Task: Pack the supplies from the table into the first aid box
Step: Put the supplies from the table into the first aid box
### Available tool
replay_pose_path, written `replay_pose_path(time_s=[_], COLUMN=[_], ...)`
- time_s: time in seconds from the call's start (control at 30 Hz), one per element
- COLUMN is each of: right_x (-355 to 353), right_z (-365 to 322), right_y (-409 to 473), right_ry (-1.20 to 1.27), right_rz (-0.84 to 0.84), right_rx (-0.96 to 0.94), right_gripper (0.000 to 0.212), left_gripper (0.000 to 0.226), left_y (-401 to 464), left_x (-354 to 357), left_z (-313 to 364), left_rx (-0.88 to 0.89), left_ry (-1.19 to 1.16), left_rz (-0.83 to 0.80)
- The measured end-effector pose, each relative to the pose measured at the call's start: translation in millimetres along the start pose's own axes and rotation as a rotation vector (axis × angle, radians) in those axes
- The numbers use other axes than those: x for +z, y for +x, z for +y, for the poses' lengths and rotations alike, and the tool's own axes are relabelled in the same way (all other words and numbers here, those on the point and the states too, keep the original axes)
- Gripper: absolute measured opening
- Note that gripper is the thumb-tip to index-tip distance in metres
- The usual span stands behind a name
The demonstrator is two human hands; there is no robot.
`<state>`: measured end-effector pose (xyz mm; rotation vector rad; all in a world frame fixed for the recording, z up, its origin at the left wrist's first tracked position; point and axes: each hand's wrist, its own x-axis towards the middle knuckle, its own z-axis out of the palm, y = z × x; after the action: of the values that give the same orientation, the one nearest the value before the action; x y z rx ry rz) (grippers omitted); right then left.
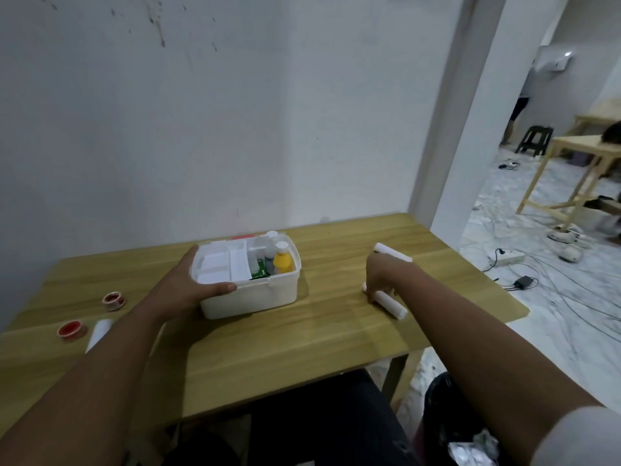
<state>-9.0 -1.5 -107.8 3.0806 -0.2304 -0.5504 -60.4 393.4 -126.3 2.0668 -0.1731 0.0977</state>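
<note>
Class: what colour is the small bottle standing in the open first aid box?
Yellow, white cap; head view.

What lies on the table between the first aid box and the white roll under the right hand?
Nothing: the head view shows only bare wooden table between the first aid box and the white roll.
</note>
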Motion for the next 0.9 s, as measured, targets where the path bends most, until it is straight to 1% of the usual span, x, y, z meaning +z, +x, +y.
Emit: replay_pose_path(time_s=[0.03, 0.1, 0.13, 0.2, 0.27, 0.33, 0.4, 0.47, 0.5, 0.53, 0.57, 0.6, 0.67, 0.7, 0.77, 0.83, 0.9], right_x=[0, -1, -2, -3, -6, -11, -17, -20, -20, -20, -19, -19, -18, -18, -19, -20, -20], right_z=[-1, 2, 5, 12, 19, 22, 23, 26, 27, 29, 30, 32, 33, 34, 32, 28, 22], right_y=[2, 11, 16, 27, 38, 47, 51, 52, 53, 53, 54, 55, 56, 56, 50, 44, 38], right_ry=[-0.048, -0.005, 0.054, 0.104, 0.121, 0.139, 0.124, 0.103, 0.082, 0.066, 0.081, 0.132, 0.237, 0.254, 0.231, 0.208, 0.23], right_rz=[0.056, 0.175, 0.226, 0.307, 0.348, 0.362, 0.381, 0.405, 0.411, 0.405, 0.384, 0.351, 0.288, 0.27, 0.243, 0.234, 0.232], right_rx=[0.022, 0.038, 0.014, -0.044, -0.076, -0.088, -0.083, -0.07, -0.051, -0.018, 0.016, 0.047, 0.09, 0.107, 0.137, 0.152, 0.134], right_gripper=[0.03, 0.021, 0.023, 0.035, 0.039, 0.035, 0.025, 0.022, 0.025, 0.034, 0.042, 0.046, 0.041, 0.037, 0.032, 0.026, 0.028], left_gripper=[0.091, 0.091, 0.091, 0.099, 0.114, 0.123, 0.123, 0.121, 0.118, 0.114, 0.111, 0.107, 0.097, 0.097, 0.1, 0.092, 0.087], left_y=[2, 5, 7, 11, 17, 22, 26, 28, 28, 27, 27, 26, 24, 24, 24, 22, 21], left_x=[1, 3, 3, 4, 4, 5, 7, 10, 11, 12, 14, 15, 16, 16, 16, 16, 16], left_z=[0, 1, 2, 2, -2, -4, -4, -3, 0, 3, 5, 8, 12, 12, 11, 13, 14], left_rx=[-0.001, -0.004, -0.008, -0.02, -0.041, -0.065, -0.076, -0.081, -0.077, -0.075, -0.065, -0.061, -0.044, -0.038, -0.048, -0.03, -0.036], left_ry=[0.007, 0.014, 0.019, 0.021, 0.035, 0.054, 0.072, 0.086, 0.088, 0.082, 0.077, 0.07, 0.062, 0.063, 0.049, 0.03, 0.016], left_rz=[-0.004, -0.009, -0.01, -0.019, -0.021, -0.022, -0.03, -0.026, -0.028, -0.03, -0.033, -0.038, -0.036, -0.031, -0.026, -0.035, -0.033])
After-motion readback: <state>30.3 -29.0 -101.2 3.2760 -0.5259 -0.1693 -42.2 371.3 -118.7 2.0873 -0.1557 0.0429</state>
